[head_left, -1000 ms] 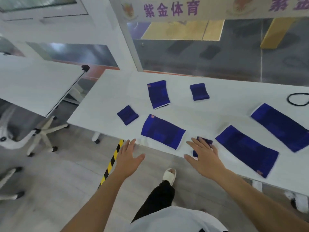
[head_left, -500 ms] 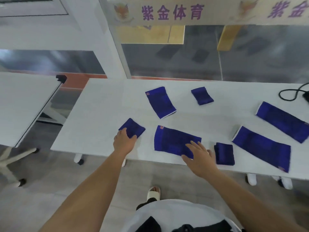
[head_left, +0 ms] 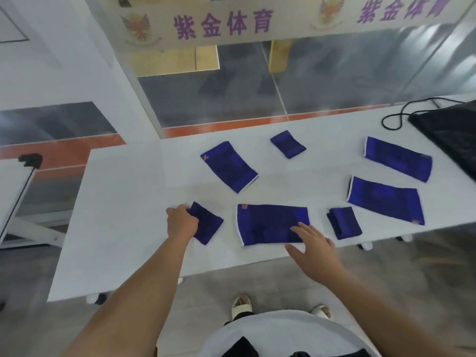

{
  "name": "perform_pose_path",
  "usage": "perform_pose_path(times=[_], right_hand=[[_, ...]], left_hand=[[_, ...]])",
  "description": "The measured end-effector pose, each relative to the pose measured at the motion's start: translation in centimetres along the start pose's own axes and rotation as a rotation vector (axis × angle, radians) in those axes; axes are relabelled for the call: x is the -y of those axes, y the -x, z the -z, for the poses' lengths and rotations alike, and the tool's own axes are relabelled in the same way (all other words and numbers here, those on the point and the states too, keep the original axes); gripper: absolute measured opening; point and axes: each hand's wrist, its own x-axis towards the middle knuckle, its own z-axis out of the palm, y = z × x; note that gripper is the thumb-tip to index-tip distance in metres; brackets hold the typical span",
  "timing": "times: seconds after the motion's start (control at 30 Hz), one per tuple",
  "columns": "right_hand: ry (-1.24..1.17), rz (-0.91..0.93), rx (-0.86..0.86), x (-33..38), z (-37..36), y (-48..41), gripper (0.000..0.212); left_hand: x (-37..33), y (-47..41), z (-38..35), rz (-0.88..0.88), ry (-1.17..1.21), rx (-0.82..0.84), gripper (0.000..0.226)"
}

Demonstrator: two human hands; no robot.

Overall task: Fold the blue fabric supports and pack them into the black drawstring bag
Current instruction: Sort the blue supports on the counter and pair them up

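Observation:
Several blue fabric supports lie spread on the white table (head_left: 123,215). My left hand (head_left: 181,222) grips the left edge of a small folded support (head_left: 208,224). Just right of it lies a long flat support (head_left: 270,224); my right hand (head_left: 311,247) rests open, fingers spread, on its near right corner. A second small folded support (head_left: 345,222) sits to the right. Further flat supports lie at the back (head_left: 230,170) and at the right (head_left: 385,198), (head_left: 398,158), with a small one (head_left: 288,144) at the back. The black drawstring bag (head_left: 450,135) lies at the far right.
The bag's black cord (head_left: 396,119) loops on the table to the left of the bag. A glass partition with a printed banner stands behind the table. Another white table (head_left: 10,186) is to the left, across a gap. My feet show below the near edge.
My left hand moved from the table's near edge onto the small folded support and closed on it. My right hand left the other small folded support and shifted onto the long flat one.

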Motion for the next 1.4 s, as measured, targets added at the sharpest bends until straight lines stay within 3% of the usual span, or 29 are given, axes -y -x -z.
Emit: perform_pose_path(times=[0.13,0.27,0.33,0.43,0.53,0.8,1.0,1.13,1.17,1.27,1.4], right_hand=[[-0.188,-0.007,-0.062,1.1,1.6,-0.2,0.055],[-0.555,-0.044,-0.104,2.5,4.7,-0.1,0.053],[-0.816,-0.068,-0.069,3.2,7.2,0.4,0.052],[-1.198,0.021,0.036,3.5,12.5,1.7,0.053],[-1.336,0.169,0.151,2.3,16.7,3.1,0.035],[-1.289,-0.038,-0.066,-4.7,17.8,2.9,0.022],[-1.251,0.069,0.090,-9.7,21.4,3.3,0.016],[-1.275,0.108,-0.073,-12.0,23.0,3.6,0.019],[-1.264,0.125,-0.095,-12.6,23.3,3.7,0.020],[-1.219,0.200,-0.085,-14.2,24.1,4.3,0.021],[-1.209,0.247,-0.125,-15.5,24.9,5.1,0.019]], left_hand=[[-3.4,1.7,2.5,-0.135,0.048,0.064,0.028],[-9.4,6.5,5.5,-0.347,0.128,0.084,0.031],[-12.3,9.6,6.7,-0.394,0.328,0.216,0.024],[-15.7,14.0,7.8,-0.422,0.674,0.570,0.023],[-17.7,16.0,6.0,-0.458,0.816,0.696,0.037],[-22.4,21.6,-1.0,-0.441,0.708,0.560,0.035],[-26.5,24.6,-3.0,-0.499,0.638,0.598,0.053],[-28.8,27.6,-5.2,-0.759,0.318,0.195,0.060],[-29.2,28.6,-6.1,-0.816,0.271,0.177,0.058],[-29.8,30.6,-8.8,-0.853,0.385,0.257,0.047],[-30.4,31.8,-10.8,-0.733,0.626,0.232,0.033]])
